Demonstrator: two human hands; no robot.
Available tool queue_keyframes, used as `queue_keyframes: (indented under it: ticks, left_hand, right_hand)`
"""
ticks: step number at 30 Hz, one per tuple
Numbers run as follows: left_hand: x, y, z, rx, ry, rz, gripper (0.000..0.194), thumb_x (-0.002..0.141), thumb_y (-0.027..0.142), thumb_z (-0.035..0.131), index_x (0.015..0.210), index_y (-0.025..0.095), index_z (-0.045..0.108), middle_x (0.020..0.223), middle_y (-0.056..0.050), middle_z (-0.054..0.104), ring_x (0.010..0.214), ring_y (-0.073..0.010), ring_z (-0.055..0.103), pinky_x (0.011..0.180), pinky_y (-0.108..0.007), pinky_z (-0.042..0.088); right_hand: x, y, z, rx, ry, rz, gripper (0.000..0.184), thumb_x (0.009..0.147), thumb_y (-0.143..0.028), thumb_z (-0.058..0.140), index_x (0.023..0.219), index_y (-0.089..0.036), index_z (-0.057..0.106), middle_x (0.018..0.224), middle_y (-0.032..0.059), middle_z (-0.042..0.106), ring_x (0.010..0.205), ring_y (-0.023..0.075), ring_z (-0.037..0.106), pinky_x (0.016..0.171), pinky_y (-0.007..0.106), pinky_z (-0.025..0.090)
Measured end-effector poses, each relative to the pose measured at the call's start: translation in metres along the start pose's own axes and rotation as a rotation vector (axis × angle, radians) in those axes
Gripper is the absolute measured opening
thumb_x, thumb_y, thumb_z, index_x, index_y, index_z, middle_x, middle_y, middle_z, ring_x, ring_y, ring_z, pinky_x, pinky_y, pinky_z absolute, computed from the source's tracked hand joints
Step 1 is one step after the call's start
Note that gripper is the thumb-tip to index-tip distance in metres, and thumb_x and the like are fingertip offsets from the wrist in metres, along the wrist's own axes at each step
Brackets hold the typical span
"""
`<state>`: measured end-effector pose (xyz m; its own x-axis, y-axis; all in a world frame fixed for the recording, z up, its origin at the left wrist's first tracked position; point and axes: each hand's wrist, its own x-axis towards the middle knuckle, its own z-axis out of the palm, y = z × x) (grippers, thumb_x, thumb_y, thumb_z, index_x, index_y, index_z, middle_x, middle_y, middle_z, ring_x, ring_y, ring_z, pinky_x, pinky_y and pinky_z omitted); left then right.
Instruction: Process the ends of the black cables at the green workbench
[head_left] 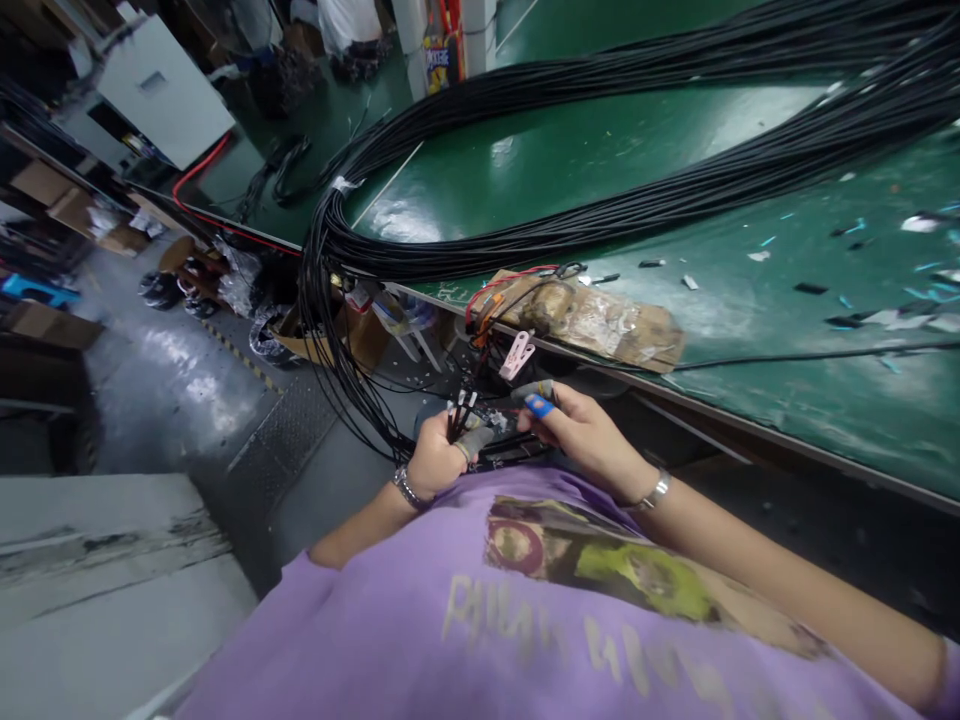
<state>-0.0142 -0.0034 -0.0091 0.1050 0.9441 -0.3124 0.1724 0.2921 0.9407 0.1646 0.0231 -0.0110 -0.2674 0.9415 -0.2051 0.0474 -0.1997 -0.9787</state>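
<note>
My left hand, with a metal watch at the wrist, is closed around several black cables whose ends have white tips pointing up. To its right, my right hand is pinched, with grey and blue wraps on its fingers. A thin dark reddish strand seems to run between the hands, but what the right fingertips hold is too small to make out. Just above the right hand hangs a pale pink clip at the table edge. The cables trail left and up into a large black cable bundle.
The green table carries the looped bundle, a taped cardboard piece with red and black leads, and scattered blue and white scraps. Below stand a cardboard box and a white stool. A white surface lies at lower left.
</note>
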Motion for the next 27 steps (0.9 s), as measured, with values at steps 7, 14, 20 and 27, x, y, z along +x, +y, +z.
queue_keyframes:
  ticks: [7,14,20,27]
  left_hand:
    - [-0.001,-0.007,0.006,0.272,0.123,0.265,0.026,0.069,0.033,0.069,0.057,0.017,0.052,0.053,0.004,0.048,0.052,-0.0074,0.038,0.052,-0.021,0.032]
    - [0.000,0.001,0.004,0.011,-0.074,0.016,0.038,0.066,0.049,0.070,0.060,0.016,0.051,0.046,0.005,0.047,0.040,-0.0055,0.036,0.041,-0.020,0.029]
    - [0.001,-0.007,0.002,-0.175,-0.165,-0.102,0.044,0.063,0.053,0.071,0.056,0.016,0.048,0.041,0.006,0.045,0.030,-0.0024,0.028,0.032,-0.019,0.017]
    - [0.002,0.008,-0.001,-0.342,-0.054,-0.048,0.046,0.058,0.055,0.073,0.062,0.016,0.050,0.038,0.007,0.044,0.029,-0.0020,0.027,0.031,-0.018,0.014]
  right_hand:
    - [-0.007,-0.004,0.002,-0.049,-0.141,0.101,0.045,0.068,-0.063,0.061,0.070,-0.019,0.055,0.058,-0.0011,0.056,0.049,0.0101,0.042,0.047,0.024,0.036]
    - [-0.006,0.002,0.006,0.063,-0.195,0.100,0.038,0.064,-0.053,0.070,0.068,-0.018,0.056,0.060,-0.0019,0.056,0.054,0.0103,0.044,0.053,0.025,0.039]
    - [0.000,0.009,0.012,-0.021,-0.251,0.090,0.020,0.069,-0.037,0.061,0.064,-0.019,0.053,0.056,-0.0042,0.051,0.051,0.0097,0.041,0.052,0.024,0.036]
    - [0.001,0.030,0.008,-0.586,-0.238,-0.009,0.016,0.072,-0.024,0.055,0.056,-0.020,0.055,0.052,-0.0015,0.057,0.049,0.0122,0.046,0.052,0.025,0.038]
